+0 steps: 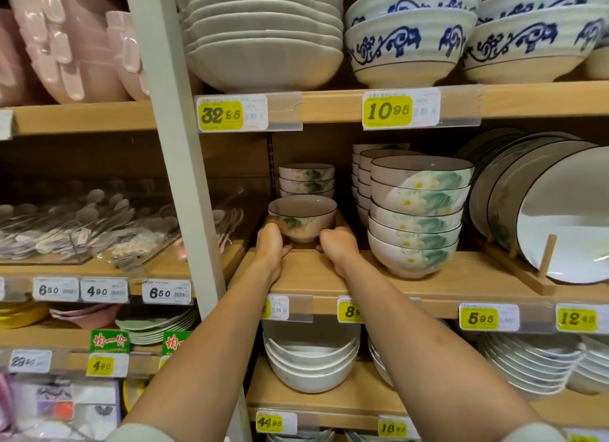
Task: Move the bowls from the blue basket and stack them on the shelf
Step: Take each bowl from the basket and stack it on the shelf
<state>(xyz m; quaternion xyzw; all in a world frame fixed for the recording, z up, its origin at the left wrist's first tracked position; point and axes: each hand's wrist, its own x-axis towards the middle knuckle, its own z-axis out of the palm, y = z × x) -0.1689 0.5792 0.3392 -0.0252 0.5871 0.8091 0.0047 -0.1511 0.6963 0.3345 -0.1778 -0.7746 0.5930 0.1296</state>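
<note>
Two bare forearms reach up from pale sleeves at the bottom edge to the middle shelf (309,273). Between the hands sits a bowl (302,219), upright, with a dark rim and a green leaf print, at the left end of the board near the back. The left hand (272,242) cups its lower left side with fingers curled round the wall; the right hand (336,243) grips the lower right side the same way, knuckles toward the camera. Whether the bowl's foot touches the board or hangs just above it, I cannot tell. Just behind it stands a small stack (306,179) of matching bowls. To the right, apart from the hands, rises a big stack (415,217) of wider bowls with yellow flowers and green leaves, with further stacks behind it. Beyond those, dark-rimmed plates (543,211) lean on edge in a wooden rack (527,276). Yellow price tags (478,318) line the shelf's front edge. White bowls (309,359) sit nested on the board below. A pale post (178,178) stands left of the bowl, and past it lie packed spoons (82,224).
</note>
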